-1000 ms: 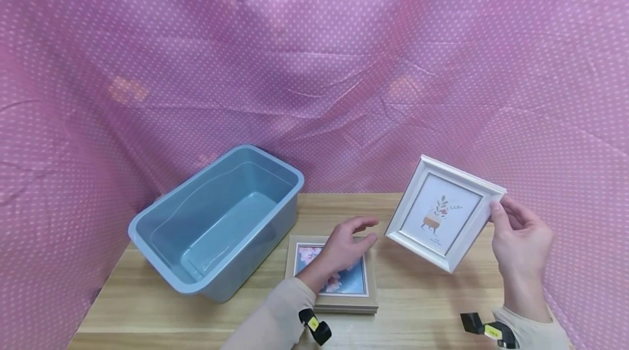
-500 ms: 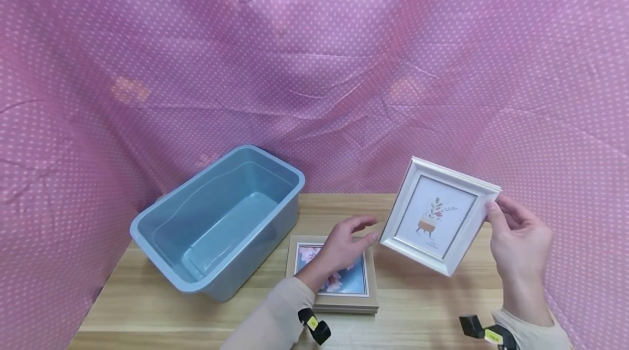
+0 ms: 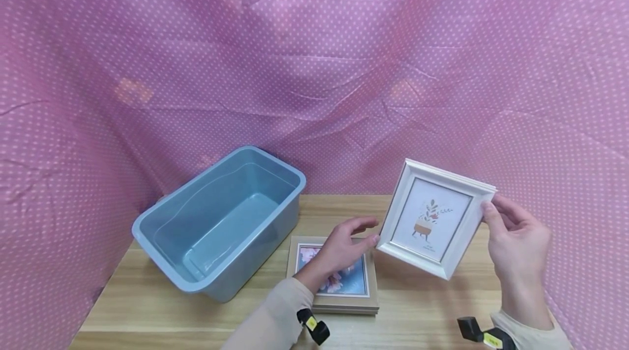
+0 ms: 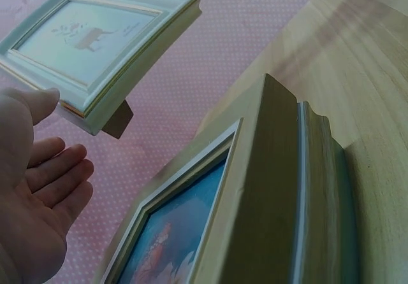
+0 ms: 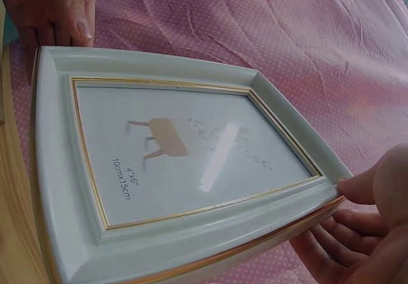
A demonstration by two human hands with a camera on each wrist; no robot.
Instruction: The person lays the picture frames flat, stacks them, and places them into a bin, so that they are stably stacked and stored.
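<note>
My right hand (image 3: 522, 243) pinches a white picture frame (image 3: 395, 218) by its right edge, thumb on the front and fingers behind. It is held tilted above the table, its plant print facing me; the right wrist view shows gold inner trim and a size label. My left hand (image 3: 344, 249) reaches over a stack of frames, thumb and fingers spread apart at the white frame's lower left corner. In the left wrist view, a piece of the white frame's stand (image 4: 118, 120) juts from behind. Topmost in the stack is a tan picture frame (image 3: 344, 302) with a pink-flower picture, partly hidden by my left forearm.
A blue-grey plastic tub (image 3: 216, 276) stands at the left on the wooden table (image 3: 408, 328), with nothing inside. Pink dotted cloth (image 3: 314, 82) hangs behind and along both sides of the table.
The white picture frame has moved a little left and down with my right hand, its corner now at my left thumb. My left hand has stayed nearly in place.
</note>
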